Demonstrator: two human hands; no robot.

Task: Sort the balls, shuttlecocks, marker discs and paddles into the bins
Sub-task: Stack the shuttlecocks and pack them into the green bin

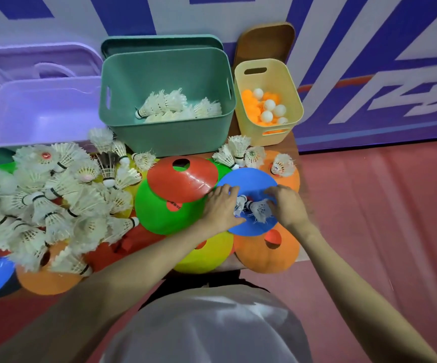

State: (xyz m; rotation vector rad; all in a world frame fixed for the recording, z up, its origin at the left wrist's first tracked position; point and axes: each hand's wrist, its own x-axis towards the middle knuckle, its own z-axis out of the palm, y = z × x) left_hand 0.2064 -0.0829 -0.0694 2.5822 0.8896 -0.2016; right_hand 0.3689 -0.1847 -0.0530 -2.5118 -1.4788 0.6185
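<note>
Shuttlecocks (41, 200) mostly still lie piled by the discs (175, 205), few in the green bin (170, 100), while both hands' fingers (225, 191) pinch two more.

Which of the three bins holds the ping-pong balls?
The small yellow bin, rightmost of the three, holds the orange and white balls. The green bin in the middle has shuttlecocks; the purple bin on the left shows none.

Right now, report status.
Left hand and right hand gripping shuttlecocks on blue disc. Green bin ahead, red disc between.
</note>
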